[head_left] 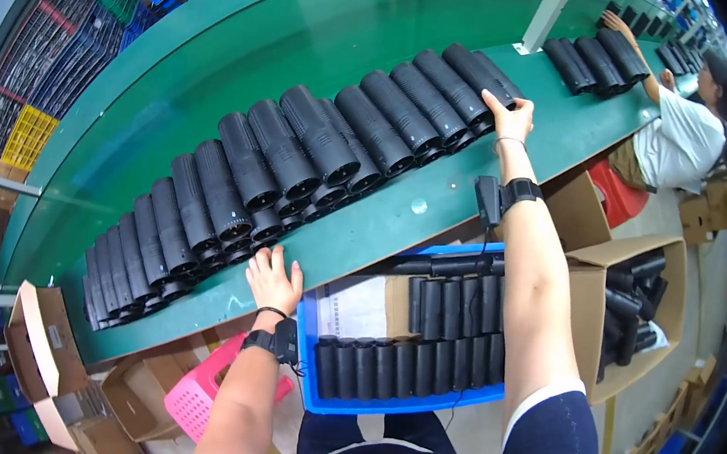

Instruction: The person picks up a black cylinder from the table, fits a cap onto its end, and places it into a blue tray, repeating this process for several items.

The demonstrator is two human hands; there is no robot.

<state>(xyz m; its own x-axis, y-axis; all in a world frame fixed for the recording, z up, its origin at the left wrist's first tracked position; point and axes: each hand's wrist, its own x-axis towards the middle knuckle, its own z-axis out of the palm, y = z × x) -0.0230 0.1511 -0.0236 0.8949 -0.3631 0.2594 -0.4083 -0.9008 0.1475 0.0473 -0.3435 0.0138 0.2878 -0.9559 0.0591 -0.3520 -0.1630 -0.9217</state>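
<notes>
A long row of black ribbed plastic tubes (250, 156), stacked in layers, lies along the green bench. At the right end of the row my right hand (511, 116) grips the near end of a black tube (489, 71), its thumb on top. My left hand (275, 280) rests at the near side of the row with fingers spread, by the open ends of the lower tubes. It holds nothing. Each wrist wears a black strapped device with a cable.
Below the bench edge sits a blue crate (305, 346) with rows of black tubes and cardboard. A carton (675, 289) of black parts stands to the right, a pink plastic stool (196, 396) at lower left. A co-worker (688, 129) handles tubes farther along the bench, near a white post (547, 15).
</notes>
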